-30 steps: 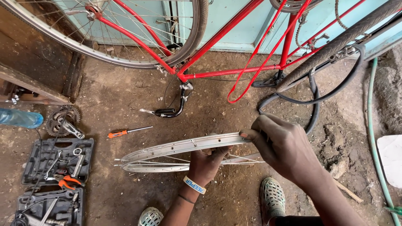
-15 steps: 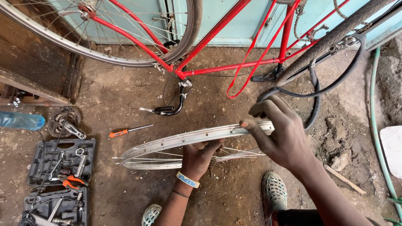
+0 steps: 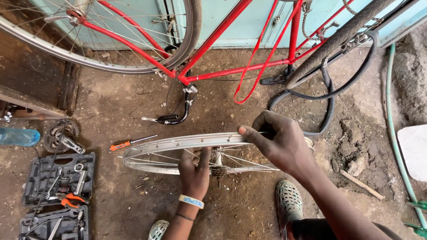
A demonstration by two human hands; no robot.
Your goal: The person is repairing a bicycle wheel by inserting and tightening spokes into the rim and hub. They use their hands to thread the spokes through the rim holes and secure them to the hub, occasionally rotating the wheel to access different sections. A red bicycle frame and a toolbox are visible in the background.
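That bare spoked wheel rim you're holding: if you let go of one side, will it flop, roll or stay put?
The wheel rim is metal with taut spokes, so it likely stays stiff. It looks light for its size, since the right hand pinches it by the fingertips. Being round and tilted over the dirt floor, it would probably tip flat or roll once the left hand releases.

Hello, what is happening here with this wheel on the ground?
A person crouches on a dirt floor and holds a bare bicycle wheel rim with spokes and no tyre. The left hand reaches in among the spokes near the hub, and the right hand grips the rim's upper edge. A red bicycle frame stands upside down behind it. An orange-handled screwdriver lies beside the rim, and an open tool case sits at the left.
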